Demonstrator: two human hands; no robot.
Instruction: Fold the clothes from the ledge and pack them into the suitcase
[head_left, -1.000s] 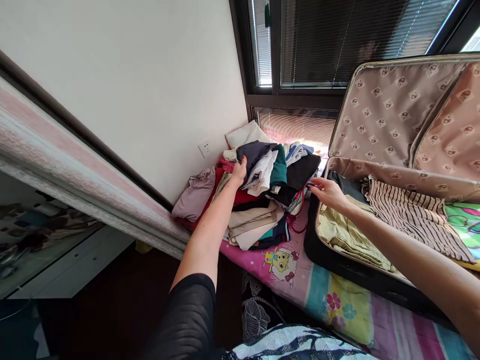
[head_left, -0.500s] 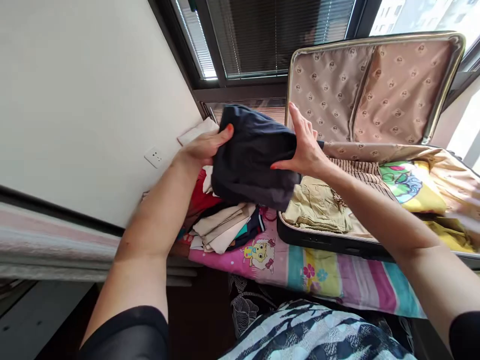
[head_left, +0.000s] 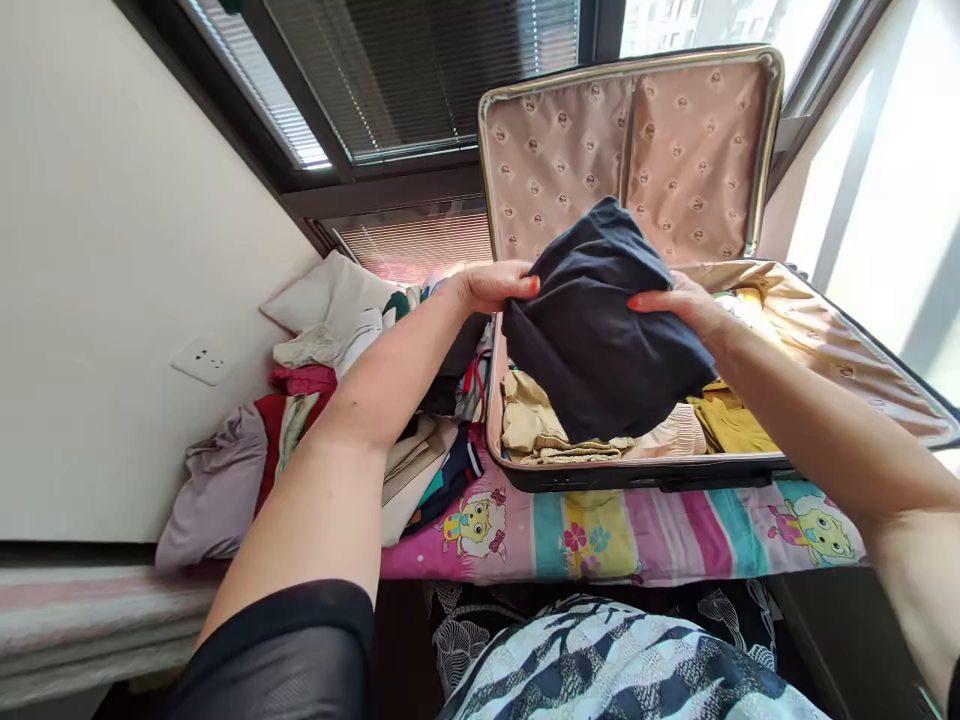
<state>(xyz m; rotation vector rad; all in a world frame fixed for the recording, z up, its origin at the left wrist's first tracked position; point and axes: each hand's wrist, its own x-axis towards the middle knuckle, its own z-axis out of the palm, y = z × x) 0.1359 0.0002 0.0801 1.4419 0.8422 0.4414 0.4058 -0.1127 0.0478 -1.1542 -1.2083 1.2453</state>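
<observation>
A folded dark navy garment (head_left: 600, 330) hangs between my two hands, above the open suitcase (head_left: 585, 475). Its exact kind does not show. My left hand (head_left: 499, 286) pinches its left edge, thumb on top. On the opposite edge my right hand (head_left: 686, 305) is closed, thumb over the cloth and fingers behind it. Below the garment lie folded khaki clothes (head_left: 529, 415), a pale pink ribbed piece (head_left: 675, 432) and a mustard-yellow garment (head_left: 735, 420) in the suitcase. The garment covers part of the suitcase's contents.
The suitcase's lid (head_left: 562, 150) stands raised against the window. To the left are heaped clothes (head_left: 225, 480) and a white cushion (head_left: 330, 290) by the wall. A cartoon-print quilt (head_left: 510, 550) lies under the suitcase. A wall socket (head_left: 201, 360) is at left.
The navy garment has moved from above the clothes pile rightward over the suitcase. My right hand, spread against it before, now grips its edge. The view has turned.
</observation>
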